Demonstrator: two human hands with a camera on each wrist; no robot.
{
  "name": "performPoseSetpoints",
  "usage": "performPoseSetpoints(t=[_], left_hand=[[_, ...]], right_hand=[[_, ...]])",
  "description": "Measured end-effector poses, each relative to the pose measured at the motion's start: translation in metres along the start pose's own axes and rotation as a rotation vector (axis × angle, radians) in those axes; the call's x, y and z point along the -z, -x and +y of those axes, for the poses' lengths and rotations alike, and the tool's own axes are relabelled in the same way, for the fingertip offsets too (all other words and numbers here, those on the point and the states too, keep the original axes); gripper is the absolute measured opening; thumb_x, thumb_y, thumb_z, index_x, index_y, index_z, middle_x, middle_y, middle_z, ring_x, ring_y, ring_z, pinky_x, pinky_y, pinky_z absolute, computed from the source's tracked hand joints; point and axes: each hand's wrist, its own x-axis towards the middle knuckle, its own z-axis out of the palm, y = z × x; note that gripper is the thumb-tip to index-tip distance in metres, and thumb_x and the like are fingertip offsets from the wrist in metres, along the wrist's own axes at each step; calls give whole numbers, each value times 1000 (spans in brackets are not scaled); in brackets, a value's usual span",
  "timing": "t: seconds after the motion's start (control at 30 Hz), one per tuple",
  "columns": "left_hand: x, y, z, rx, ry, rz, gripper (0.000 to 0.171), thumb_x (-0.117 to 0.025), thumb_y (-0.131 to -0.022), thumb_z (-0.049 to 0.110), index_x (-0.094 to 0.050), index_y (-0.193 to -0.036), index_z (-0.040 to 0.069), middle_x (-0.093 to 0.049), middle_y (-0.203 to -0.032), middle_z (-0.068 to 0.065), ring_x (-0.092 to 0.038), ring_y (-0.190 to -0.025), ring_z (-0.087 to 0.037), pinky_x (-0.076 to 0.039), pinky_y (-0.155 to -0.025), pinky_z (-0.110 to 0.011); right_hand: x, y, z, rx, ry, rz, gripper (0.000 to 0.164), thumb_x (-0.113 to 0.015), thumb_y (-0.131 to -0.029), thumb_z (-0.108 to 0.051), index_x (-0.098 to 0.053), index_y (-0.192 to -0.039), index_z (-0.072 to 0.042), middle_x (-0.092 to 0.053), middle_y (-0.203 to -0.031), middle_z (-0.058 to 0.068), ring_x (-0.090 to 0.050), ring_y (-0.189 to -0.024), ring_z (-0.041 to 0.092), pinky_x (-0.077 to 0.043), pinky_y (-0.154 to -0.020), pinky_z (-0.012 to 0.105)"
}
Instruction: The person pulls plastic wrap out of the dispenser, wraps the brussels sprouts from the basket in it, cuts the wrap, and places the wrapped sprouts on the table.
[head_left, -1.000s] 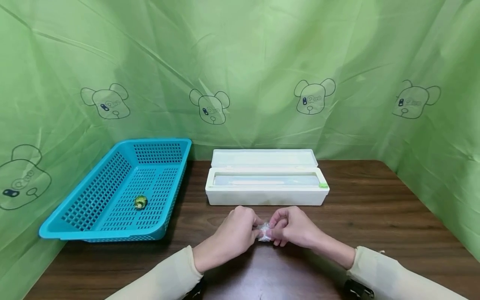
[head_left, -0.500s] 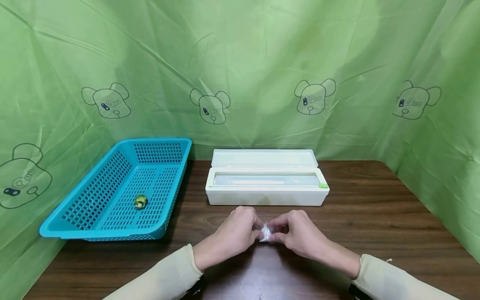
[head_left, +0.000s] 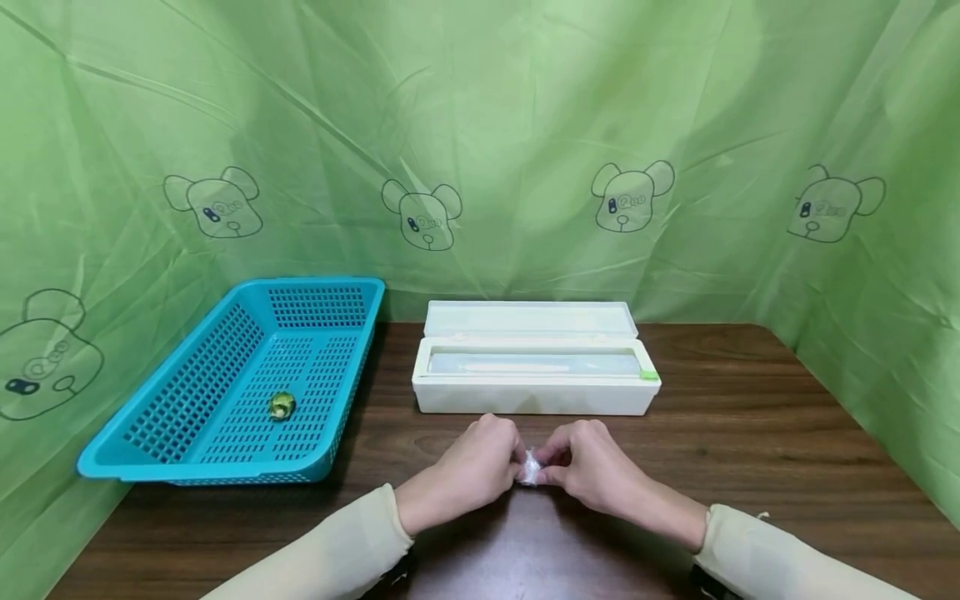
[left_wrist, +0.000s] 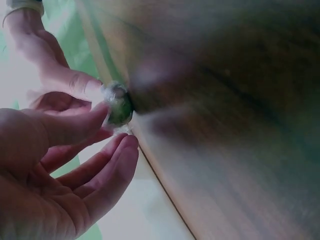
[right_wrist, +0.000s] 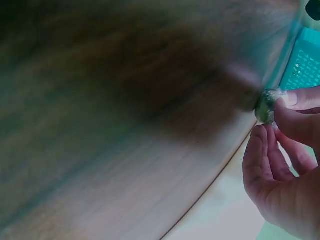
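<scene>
A small green Brussels sprout wrapped in crinkled clear cling film (head_left: pixel 530 468) is held between both hands, close over the table. My left hand (head_left: pixel 480 467) pinches its left side with thumb and fingers, and my right hand (head_left: pixel 600 468) pinches its right side. Green shows through the shiny film on the wrapped sprout (left_wrist: pixel 119 106) in the left wrist view. In the right wrist view, the right thumb lies against the wrapped sprout (right_wrist: pixel 266 106) with the fingers curled below. The fingers partly hide it in the head view.
Behind the hands stands a white cling film dispenser (head_left: pixel 536 398), its lid raised and a roll inside. At left is a blue perforated basket (head_left: pixel 202 479) holding one green Brussels sprout (head_left: pixel 282 406). The wooden table (head_left: pixel 780 433) ends at a green curtain (head_left: pixel 517 100).
My right fingers, bunched over the film a second ago, have shifted to pinch its right side. My left hand stays almost in place; the basket and dispenser have not moved.
</scene>
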Motion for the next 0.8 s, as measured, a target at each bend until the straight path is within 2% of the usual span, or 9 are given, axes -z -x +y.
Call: performPoseSetpoints(t=[0.13,0.23,0.33,0.47,0.6,0.8], left_hand=[[-1,-1,0,-12,-32,18,27,-79,-81,-7,-77,-65,15,-63,-63,14,-49,-59,0,-45,-55,-19],[1,-1,-1,-22,-19,-6,27,-77,-83,-6,-76,-65,15,-58,-61,15,-46,-58,-1,-44,-54,-19],[3,-1,-3,-27,13,-52,22,-81,-85,-1,-78,-69,14,-58,-59,15,-46,-59,-1,-44,-55,-19],[3,-3,-5,-5,30,-80,17,-89,-82,5,-80,-71,15,-63,-63,15,-49,-60,1,-46,-56,-18],[1,-7,-4,29,19,-65,16,-92,-78,5,-81,-72,15,-67,-66,14,-52,-61,0,-48,-58,-19],[1,-9,-3,16,0,-35,19,-92,-74,1,-80,-68,14,-67,-65,13,-52,-60,0,-48,-57,-19]], right_hand=[[0,-1,3,65,17,1,14,-92,-80,-7,-82,-87,-13,-73,-81,-12,-65,-74,2,-56,-64,27],[2,-2,4,84,8,-16,12,-91,-83,-13,-81,-88,-14,-72,-80,-12,-64,-70,3,-55,-62,27],[4,-3,5,61,-14,-35,11,-91,-85,-18,-82,-90,-15,-73,-82,-13,-64,-70,3,-54,-62,25],[4,-3,5,33,-16,-49,11,-91,-84,-17,-83,-92,-15,-75,-85,-13,-66,-75,3,-55,-66,25],[2,-4,5,13,-25,-44,11,-92,-83,-15,-84,-90,-15,-75,-83,-14,-66,-75,2,-55,-66,25],[0,-4,2,-5,-42,-27,12,-92,-82,-13,-81,-85,-14,-74,-79,-13,-66,-71,4,-55,-63,25]])
